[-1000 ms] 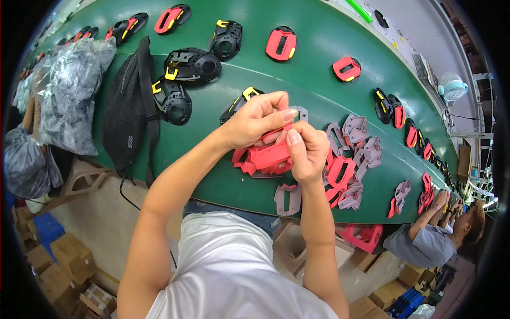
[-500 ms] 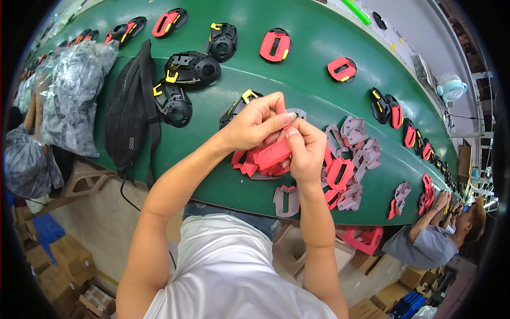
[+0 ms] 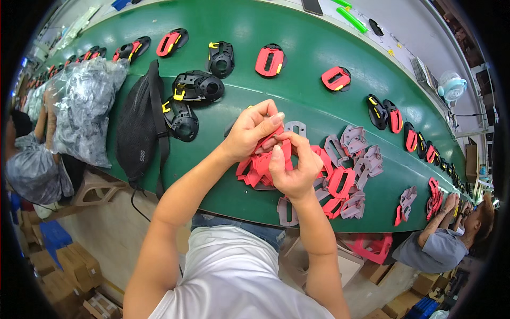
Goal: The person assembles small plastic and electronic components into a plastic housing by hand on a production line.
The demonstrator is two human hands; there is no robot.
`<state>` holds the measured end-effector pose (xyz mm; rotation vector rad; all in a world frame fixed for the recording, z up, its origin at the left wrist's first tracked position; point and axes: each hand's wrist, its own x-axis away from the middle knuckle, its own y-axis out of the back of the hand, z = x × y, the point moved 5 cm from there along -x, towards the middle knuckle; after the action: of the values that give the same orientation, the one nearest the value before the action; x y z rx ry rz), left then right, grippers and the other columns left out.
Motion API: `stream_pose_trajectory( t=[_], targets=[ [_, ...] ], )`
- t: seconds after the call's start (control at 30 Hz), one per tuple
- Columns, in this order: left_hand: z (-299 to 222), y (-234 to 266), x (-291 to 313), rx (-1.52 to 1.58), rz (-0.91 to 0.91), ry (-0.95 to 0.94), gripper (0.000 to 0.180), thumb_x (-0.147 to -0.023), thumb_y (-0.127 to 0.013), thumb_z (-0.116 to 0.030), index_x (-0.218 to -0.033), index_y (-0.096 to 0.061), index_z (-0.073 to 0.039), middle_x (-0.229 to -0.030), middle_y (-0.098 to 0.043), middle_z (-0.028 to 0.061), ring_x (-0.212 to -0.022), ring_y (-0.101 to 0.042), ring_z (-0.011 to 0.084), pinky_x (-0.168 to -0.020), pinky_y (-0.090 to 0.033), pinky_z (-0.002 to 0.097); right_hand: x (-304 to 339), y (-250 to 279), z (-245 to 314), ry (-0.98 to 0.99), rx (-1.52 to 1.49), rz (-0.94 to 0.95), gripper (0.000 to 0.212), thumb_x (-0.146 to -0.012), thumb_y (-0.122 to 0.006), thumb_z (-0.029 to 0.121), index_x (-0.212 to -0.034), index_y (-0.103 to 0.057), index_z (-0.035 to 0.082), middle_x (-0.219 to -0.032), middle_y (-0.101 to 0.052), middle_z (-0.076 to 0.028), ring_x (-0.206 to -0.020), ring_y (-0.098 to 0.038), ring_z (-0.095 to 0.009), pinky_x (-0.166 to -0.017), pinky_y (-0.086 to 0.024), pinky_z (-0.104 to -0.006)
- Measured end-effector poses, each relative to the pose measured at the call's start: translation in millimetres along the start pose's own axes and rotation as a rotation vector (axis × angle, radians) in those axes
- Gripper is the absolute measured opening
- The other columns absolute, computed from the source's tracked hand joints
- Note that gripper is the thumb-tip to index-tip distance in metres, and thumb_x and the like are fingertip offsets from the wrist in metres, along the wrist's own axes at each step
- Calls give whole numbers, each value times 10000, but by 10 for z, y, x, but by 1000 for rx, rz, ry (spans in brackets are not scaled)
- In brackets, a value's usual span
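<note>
My left hand (image 3: 252, 133) is closed on a red plastic part (image 3: 270, 136), thumb on top and fingers curled beneath. My right hand (image 3: 295, 169) meets it from the right; its bent index finger touches the part while the thumb stands a little away. Fingers hide much of the part's shape. Under both hands lies a heap of red plastic pieces (image 3: 259, 173). Grey plastic pieces (image 3: 353, 139) mixed with red slotted frames (image 3: 341, 182) spread to the right. One grey slotted frame (image 3: 287, 212) is near the table's front edge.
The green table (image 3: 234, 204) carries black shells with yellow clips (image 3: 197, 86) and red-and-black assemblies (image 3: 270, 60) along the far side. A black mesh bag (image 3: 139, 122) and a clear plastic sack (image 3: 85, 111) are at left. Co-workers sit at both ends; a small fan (image 3: 451, 86) stands far right.
My right hand has shifted left and lower, its thumb drawn off the pinch. The long red flap that hung below my hands no longer shows that way. The whole view has moved slightly.
</note>
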<state>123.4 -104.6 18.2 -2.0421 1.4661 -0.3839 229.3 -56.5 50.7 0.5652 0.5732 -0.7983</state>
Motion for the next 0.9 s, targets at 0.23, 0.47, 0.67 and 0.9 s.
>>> stream_pose_trajectory(
  t=[0.23,0.47,0.67,0.9],
  targets=[
    [-133,59,2,-299,-309,-253,183,-950,-500,-183,-859,-413,-50,-595,-462,-8,-495,-408,38,-418,-302,194,35,-94,-193,-471,-469,40,454,-812,-639,21,-1197,-404,-33,-990,-595,-119,-865,-612,-137,-728,-501,-242],
    [-1161,804,-506,-1673,-821,-375,493,-886,-520,-466,-1002,-576,10,-958,-630,192,-870,-602,252,-721,-465,338,-157,197,-319,-512,-566,-114,328,-864,-588,7,-1165,-487,-77,-999,-618,-109,-870,-601,-124,-777,-498,-255],
    [-1067,1484,-770,-2082,-769,487,823,-686,-602,-674,-1103,-587,36,-1175,-543,243,-1172,-466,356,-962,-355,503,-117,122,-352,-492,-501,-61,354,-839,-639,34,-1159,-506,-36,-1003,-624,-88,-869,-600,-107,-737,-494,-223],
    [-1188,816,-844,-1896,-654,-133,680,-659,-777,-406,-1120,-513,17,-1106,-580,187,-978,-579,290,-826,-459,375,-119,213,-289,-428,-569,-71,347,-847,-630,37,-1164,-511,-37,-1009,-624,-89,-883,-606,-129,-769,-490,-253]
  ],
)
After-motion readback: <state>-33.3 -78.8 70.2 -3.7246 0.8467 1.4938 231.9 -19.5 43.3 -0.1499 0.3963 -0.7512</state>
